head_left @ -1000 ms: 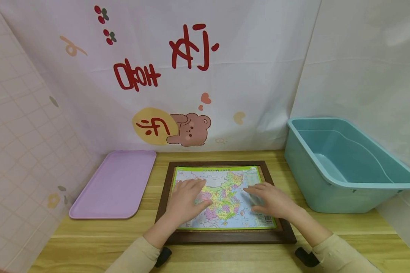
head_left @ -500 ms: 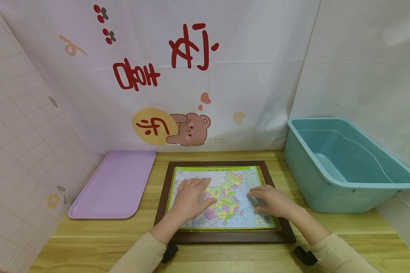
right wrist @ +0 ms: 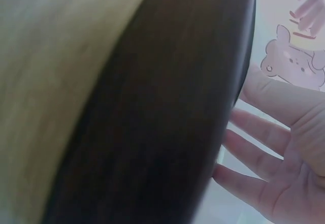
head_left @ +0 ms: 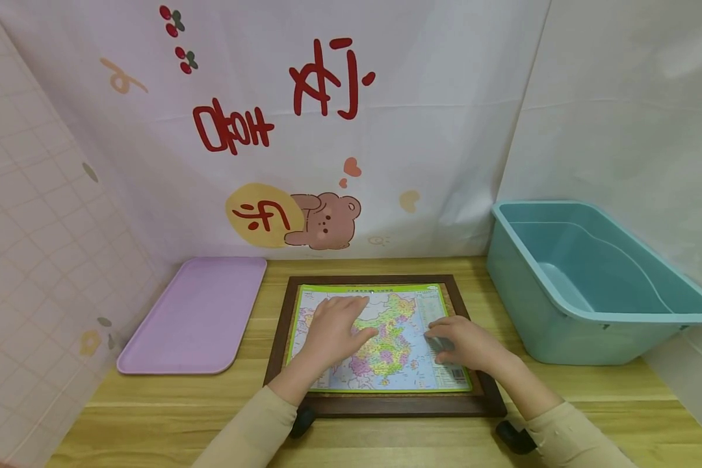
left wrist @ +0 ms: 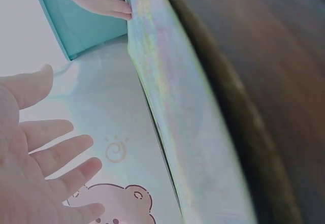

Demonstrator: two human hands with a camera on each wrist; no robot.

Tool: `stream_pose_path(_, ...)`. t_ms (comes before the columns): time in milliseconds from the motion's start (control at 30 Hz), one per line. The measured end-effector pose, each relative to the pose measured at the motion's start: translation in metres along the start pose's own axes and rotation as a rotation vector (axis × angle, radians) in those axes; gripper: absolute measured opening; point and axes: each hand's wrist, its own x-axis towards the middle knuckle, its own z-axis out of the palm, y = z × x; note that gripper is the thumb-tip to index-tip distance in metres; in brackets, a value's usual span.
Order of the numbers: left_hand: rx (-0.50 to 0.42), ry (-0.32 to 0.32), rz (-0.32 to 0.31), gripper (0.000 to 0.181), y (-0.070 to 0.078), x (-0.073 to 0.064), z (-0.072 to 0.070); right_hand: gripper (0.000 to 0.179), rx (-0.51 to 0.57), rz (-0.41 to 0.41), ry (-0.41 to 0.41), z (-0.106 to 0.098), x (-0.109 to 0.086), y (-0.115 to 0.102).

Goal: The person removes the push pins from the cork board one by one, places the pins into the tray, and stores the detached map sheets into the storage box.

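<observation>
A colourful map sheet [head_left: 393,354] with a green border lies inside a dark brown wooden frame [head_left: 398,407], on a cork-like surface. Over its left half hovers the left hand [head_left: 333,331], holding nothing; the left wrist view shows that hand [left wrist: 51,173] with spread fingers, apart from the sheet. The right hand [head_left: 470,344] is at the map's right side with its fingers bent loosely downward. In the left wrist view the right hand's fingertips [left wrist: 126,11] appear to touch the map's surface. The right wrist view has the frame hiding part of those fingertips.
A light purple tray [head_left: 195,318] lies left of the frame on the wooden table [head_left: 169,422]. To the right stands a deep teal tub [head_left: 561,338]. Behind everything hangs a white backdrop [head_left: 444,130] with a printed bear and red characters.
The left hand has slid rightward over the map, slightly away from its left edge. The right hand has shifted a little to the right. Map and frame stay in place.
</observation>
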Motion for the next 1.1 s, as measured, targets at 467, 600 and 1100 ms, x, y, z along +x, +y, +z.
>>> stream_pose_path(467, -0.016, -0.007, -0.046, 0.053, 0.001, 0.023, 0.002, 0.045, 0.019, 0.060, -0.005, 0.000, 0.002, -0.004)
stream_pose_path(600, -0.017, -0.005, -0.059, 0.052, -0.002, 0.030, 0.003, 0.044, 0.026, 0.068, -0.002, -0.001, 0.003, -0.004)
stream_pose_path(1100, -0.047, -0.053, -0.146, 0.044, -0.012, 0.059, 0.006, 0.042, 0.021, 0.093, -0.003, -0.001, 0.006, -0.004)
